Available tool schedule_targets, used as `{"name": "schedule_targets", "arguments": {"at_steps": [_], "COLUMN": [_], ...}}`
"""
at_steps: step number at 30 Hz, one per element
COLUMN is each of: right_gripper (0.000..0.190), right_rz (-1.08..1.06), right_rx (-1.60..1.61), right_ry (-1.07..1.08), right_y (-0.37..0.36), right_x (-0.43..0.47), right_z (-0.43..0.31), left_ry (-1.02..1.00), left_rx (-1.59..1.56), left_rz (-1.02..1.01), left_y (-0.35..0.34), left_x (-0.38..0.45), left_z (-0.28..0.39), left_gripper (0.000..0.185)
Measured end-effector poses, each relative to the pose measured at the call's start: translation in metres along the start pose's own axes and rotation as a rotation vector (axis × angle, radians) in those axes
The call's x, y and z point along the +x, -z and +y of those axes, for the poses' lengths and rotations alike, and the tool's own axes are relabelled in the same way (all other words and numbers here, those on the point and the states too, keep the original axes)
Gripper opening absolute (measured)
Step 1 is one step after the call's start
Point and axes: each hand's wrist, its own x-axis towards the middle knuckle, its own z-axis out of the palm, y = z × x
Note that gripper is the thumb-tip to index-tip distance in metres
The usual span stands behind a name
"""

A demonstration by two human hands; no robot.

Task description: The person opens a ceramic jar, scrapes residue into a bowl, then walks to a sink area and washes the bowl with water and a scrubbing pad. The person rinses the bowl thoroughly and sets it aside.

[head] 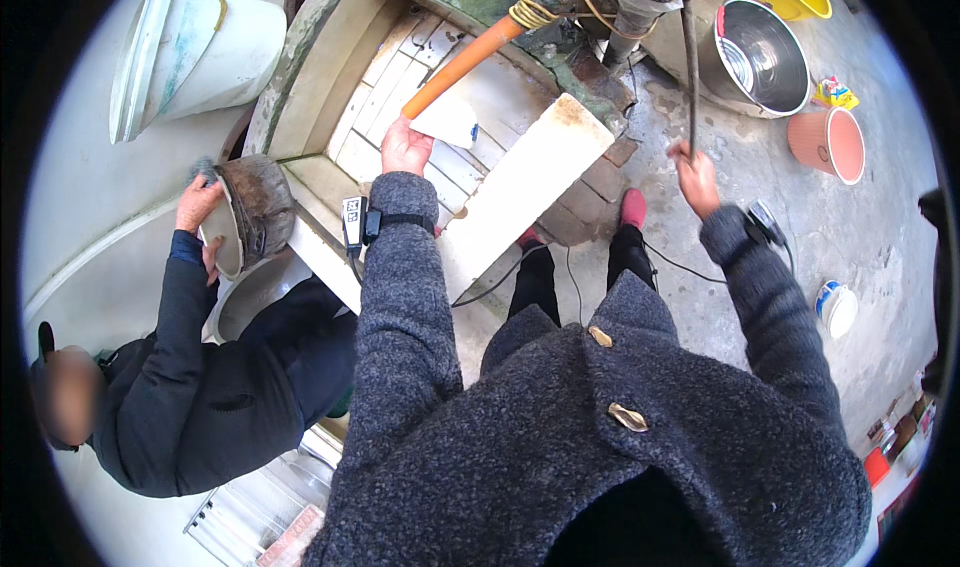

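My left hand [406, 149] is at the lower end of an orange plastic pipe [465, 66], its fingers closed about the tip. Just beside the fingers is a white object [448, 119] with a blue spot; its kind is unclear, and whether I touch it cannot be told. The pipe slopes down over a tiled trough [459, 186] from a hand pump [636, 13], yellow cord wound round its upper end. My right hand [695, 177], slightly blurred, grips the lower end of the pump's dark rod handle [691, 76].
At left a person [217, 409] tilts a worn round bucket [262, 205] and holds a scrubbing pad [202, 168]. A white bucket [217, 53] lies beyond. Right are a steel bucket [780, 57], a pink bin [814, 141] and a white tub [838, 312]. Cables [501, 276] hang near my legs.
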Motion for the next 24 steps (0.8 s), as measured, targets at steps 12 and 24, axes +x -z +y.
{"name": "schedule_targets", "arguments": {"at_steps": [12,24], "right_gripper": [0.015,0.02], "right_rz": [0.169,0.298], "right_rx": [-0.226,-0.187], "right_ry": [0.07,0.103], "right_y": [0.069,-0.027], "right_x": [-0.001,0.076], "right_z": [0.026,0.053], "left_ry": [0.02,-0.033], "left_rx": [-0.033,0.281], "left_rz": [0.013,-0.126], "left_y": [0.006,0.02], "left_x": [0.0,-0.036], "left_z": [0.011,0.03], "left_gripper": [0.023,0.025]}}
